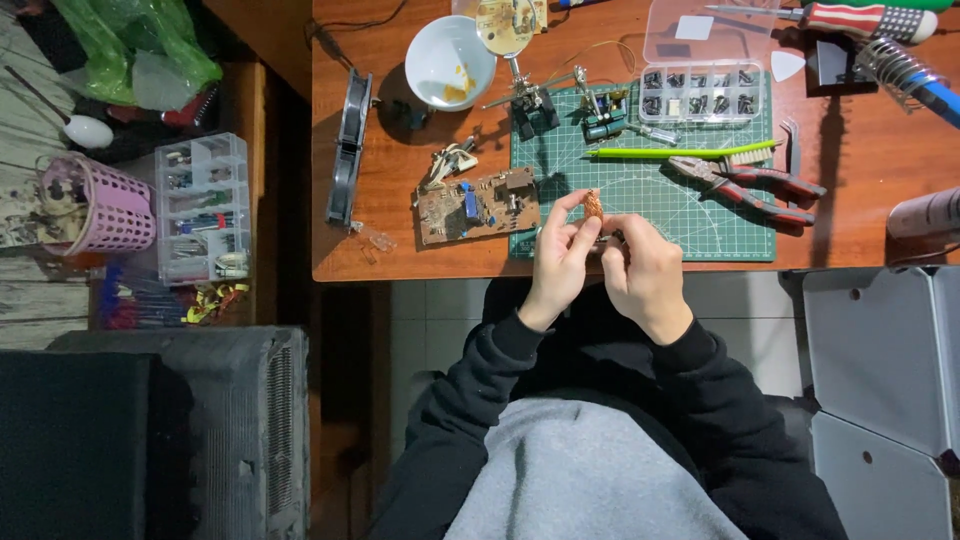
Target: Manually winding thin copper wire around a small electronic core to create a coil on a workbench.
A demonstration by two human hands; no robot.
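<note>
Overhead view of a seated person at a wooden worktop. We see both hands raised together just above the near edge of the worktop, over the front margin of the green cutting mat. The left hand pinches a small copper-coloured part between thumb and forefinger; the part stands at the fingertips with its long axis roughly upright in the view, pointing away from the body. The right hand is curled closed beside it, touching the left; we cannot tell what, if anything, it grips, since its fingers hide the contact. The part thus lies above and slightly left of the right hand, and the left hand is the nearer one.

Just left of the hands, a brown circuit board lies partly over the mat's left edge, with a smaller component behind it. To the right on the mat are red-handled pliers and a yellow-green brush, both lying crosswise. Behind stand a helping-hands clamp with magnifier, a white bowl and a clear compartment box.

Open room is the bare mat straight ahead of the hands, between board and pliers; the worktop edge runs directly beneath the wrists.
</note>
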